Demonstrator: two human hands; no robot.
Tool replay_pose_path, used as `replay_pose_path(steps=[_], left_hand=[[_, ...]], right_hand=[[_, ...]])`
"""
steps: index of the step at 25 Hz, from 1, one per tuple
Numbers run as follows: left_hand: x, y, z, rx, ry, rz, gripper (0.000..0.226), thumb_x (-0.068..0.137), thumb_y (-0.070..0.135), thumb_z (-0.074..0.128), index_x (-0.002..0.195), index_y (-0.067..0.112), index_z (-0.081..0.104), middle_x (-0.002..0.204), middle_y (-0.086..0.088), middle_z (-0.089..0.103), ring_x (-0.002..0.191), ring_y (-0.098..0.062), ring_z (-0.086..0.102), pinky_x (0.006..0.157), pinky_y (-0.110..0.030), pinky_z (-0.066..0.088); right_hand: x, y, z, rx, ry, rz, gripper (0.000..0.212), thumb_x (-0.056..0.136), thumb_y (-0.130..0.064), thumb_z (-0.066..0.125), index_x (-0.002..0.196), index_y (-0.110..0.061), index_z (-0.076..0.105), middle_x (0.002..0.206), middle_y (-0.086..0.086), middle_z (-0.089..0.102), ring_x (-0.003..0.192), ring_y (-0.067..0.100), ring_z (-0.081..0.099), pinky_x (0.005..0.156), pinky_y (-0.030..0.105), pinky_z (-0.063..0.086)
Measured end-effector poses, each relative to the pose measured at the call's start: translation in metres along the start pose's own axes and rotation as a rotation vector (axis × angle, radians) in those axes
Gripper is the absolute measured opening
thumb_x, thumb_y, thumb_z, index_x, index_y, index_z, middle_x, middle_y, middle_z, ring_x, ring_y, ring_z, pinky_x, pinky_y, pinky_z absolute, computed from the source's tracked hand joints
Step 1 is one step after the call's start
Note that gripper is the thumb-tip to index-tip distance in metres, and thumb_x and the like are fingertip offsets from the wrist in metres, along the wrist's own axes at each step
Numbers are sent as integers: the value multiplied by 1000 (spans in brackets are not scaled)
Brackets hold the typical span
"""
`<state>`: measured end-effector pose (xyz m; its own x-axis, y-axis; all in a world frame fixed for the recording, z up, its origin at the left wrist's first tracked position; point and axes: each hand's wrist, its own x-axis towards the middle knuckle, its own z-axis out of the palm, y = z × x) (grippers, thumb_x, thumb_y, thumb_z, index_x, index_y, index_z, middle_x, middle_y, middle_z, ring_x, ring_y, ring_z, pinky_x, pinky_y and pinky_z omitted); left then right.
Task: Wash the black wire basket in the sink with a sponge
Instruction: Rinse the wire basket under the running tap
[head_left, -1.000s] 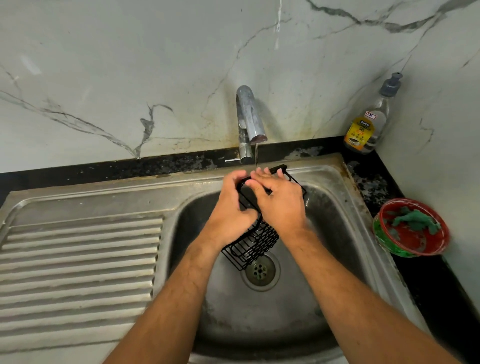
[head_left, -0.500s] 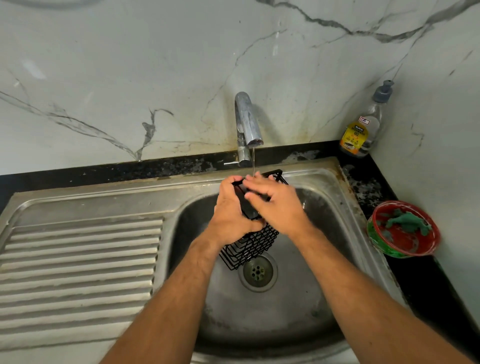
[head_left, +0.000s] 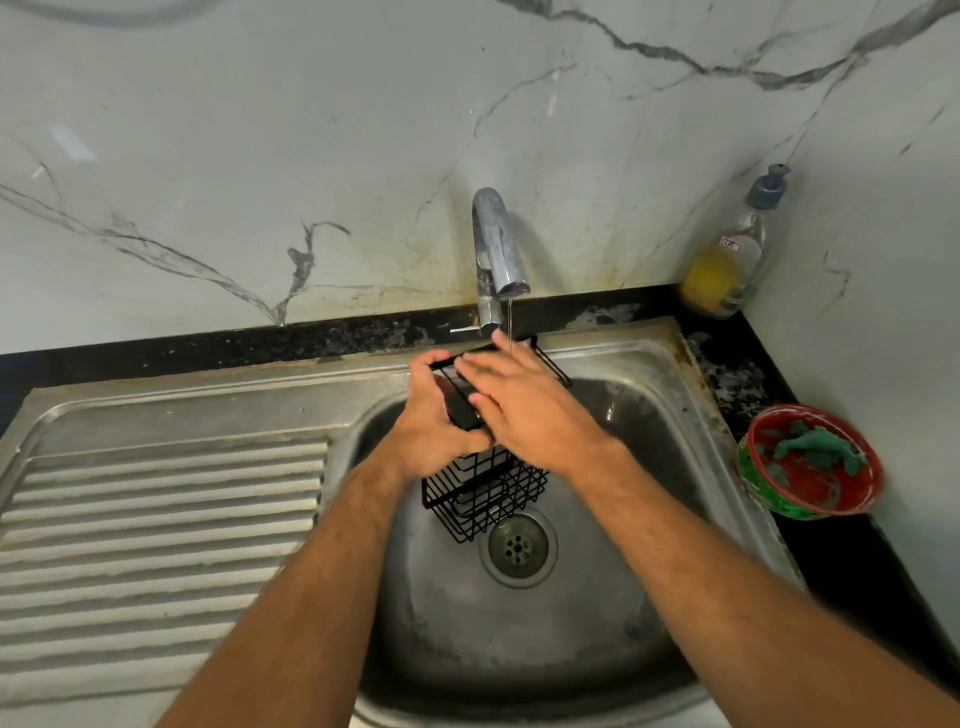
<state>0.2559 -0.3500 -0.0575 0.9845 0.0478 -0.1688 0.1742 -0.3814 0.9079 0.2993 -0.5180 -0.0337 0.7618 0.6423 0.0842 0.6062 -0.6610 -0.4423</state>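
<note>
Black wire basket (head_left: 485, 493) was held tilted over the sink (head_left: 613, 613) bowl, its lower corner hanging just above and left of the drain (head_left: 518, 545), its upper rim raised toward the tap (head_left: 496, 244). A thin stream of water (head_left: 511, 322) was seen falling from the tap spout onto the basket's upper end.

Left hand (head_left: 434, 421) was wrapped round the basket's left side, fingers curled over the upper rim: a holding grip on the basket. Right hand (head_left: 524, 405) was laid across the basket's top right of the left hand, fingers fairly straight and spread, pressed flat against the wire and the dark panel there; a wide, unclenched grip. Whether anything was kept under the right palm could not be told.

Ribbed draining board (head_left: 156, 519) was noted left of the sink bowl. On the black tabletop (head_left: 737, 374) right of the sink: a red and green bowl (head_left: 810, 462) with a green scrubber (head_left: 815, 447) inside. A soap bottle (head_left: 732, 265) with yellow liquid was stood in the corner behind the sink, against the marble wall (head_left: 260, 156).
</note>
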Motion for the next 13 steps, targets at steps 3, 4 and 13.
replay_pose_path(steps=[3, 4, 13], left_hand=[[-4, -4, -1, 14, -26, 13, 98, 59, 17, 87, 127, 44, 21, 123, -5, 55, 117, -21, 63, 96, -40, 58], [-2, -4, 1, 18, -30, 23, 99, 59, 18, 88, 128, 43, 21, 123, -5, 56, 117, -19, 63, 97, -39, 57], [10, 10, 20, 143, -78, 176, 82, 76, 0, 81, 121, 41, 26, 129, -2, 40, 120, -12, 50, 97, -17, 48]], right_hand=[[-22, 11, 7, 266, 38, 33, 54, 101, -46, 49, 152, -30, 39, 161, -9, 30, 151, 4, 8, 126, 38, 5], [-23, 12, 8, 355, 77, 128, 57, 100, -48, 50, 152, -28, 38, 162, -9, 27, 150, 1, 5, 126, 36, 5], [-19, -16, -1, 109, -28, 24, 62, 103, -54, 15, 156, -22, 15, 164, -7, 3, 152, 5, -2, 126, 38, -2]])
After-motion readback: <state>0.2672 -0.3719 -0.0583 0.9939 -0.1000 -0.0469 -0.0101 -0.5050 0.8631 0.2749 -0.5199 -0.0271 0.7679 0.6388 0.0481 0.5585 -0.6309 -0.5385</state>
